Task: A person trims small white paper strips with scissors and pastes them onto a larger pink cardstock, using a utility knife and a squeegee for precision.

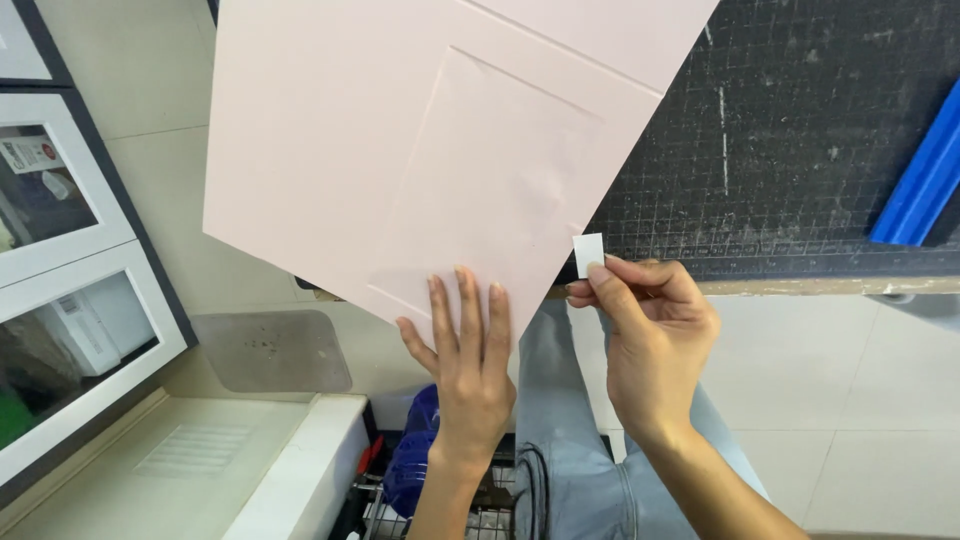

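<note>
A large pale pink card sheet (pixel 400 150), with a rectangle embossed or layered in its middle, lies partly over the edge of a black gridded cutting mat (pixel 800 130). My left hand (pixel 465 360) presses flat with spread fingers on the sheet's lower corner. My right hand (pixel 645 335) pinches a small white rectangular piece (pixel 589 250) between thumb and forefinger, right beside the sheet's right edge.
A blue bar (pixel 925 170) lies on the mat at the right. White framed cabinets with glass fronts (pixel 70 300) stand at the left. Below are a white ledge (pixel 300 470), a wire basket (pixel 440 510) with a blue item, my jeans-clad leg (pixel 560 450) and a tiled floor.
</note>
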